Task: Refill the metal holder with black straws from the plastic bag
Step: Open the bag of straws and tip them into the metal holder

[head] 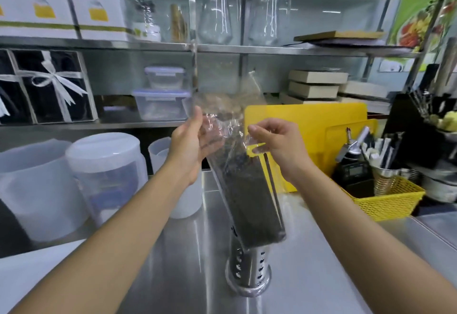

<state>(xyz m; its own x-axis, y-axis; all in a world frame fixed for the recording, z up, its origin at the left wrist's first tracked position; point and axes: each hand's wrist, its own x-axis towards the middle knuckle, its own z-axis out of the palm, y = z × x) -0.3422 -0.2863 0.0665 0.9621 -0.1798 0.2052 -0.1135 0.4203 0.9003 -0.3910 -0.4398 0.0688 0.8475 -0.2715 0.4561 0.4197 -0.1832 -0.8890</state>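
Black straws sit packed inside the clear plastic bag, which hangs tilted just above the metal holder on the steel counter. Left hand fingers grip one side of the bag's open top; right hand fingers pinch the other side.

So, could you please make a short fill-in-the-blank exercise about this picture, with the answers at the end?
1. Both hands hold the plastic bag of ____ straws.
2. The bag's lower end rests in the perforated ____ holder.
3. The left hand and right hand grip the bag at its ____ end.
4. The basket on the right is ____.

Answers: black; metal; upper; yellow
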